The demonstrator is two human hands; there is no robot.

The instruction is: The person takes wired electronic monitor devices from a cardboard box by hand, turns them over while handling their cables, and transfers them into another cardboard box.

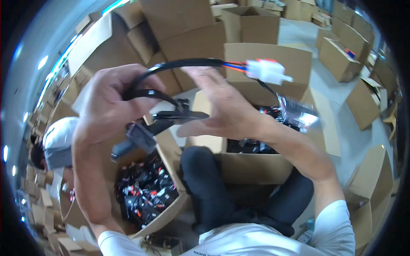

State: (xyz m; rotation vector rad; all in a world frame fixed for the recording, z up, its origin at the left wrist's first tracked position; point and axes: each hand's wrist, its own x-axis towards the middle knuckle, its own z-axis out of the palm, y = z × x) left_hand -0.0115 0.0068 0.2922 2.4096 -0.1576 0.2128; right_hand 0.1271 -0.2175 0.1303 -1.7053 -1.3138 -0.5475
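Note:
My left hand is closed around a looped black cable harness, held up in front of me. The harness ends at the right in a white plastic connector with orange and blue wires. A thin black wire runs from near it to a shiny, blurred piece that looks plastic-wrapped. Below my left hand hangs a dark, blurred housing. My right hand has thumb and fingers apart around a black branch of the harness; whether they touch it is unclear.
An open carton at my left knee holds many black parts with wires. Another open carton ahead holds similar parts. Cartons surround me, with one on the far right floor. A person in a light cap is at the left.

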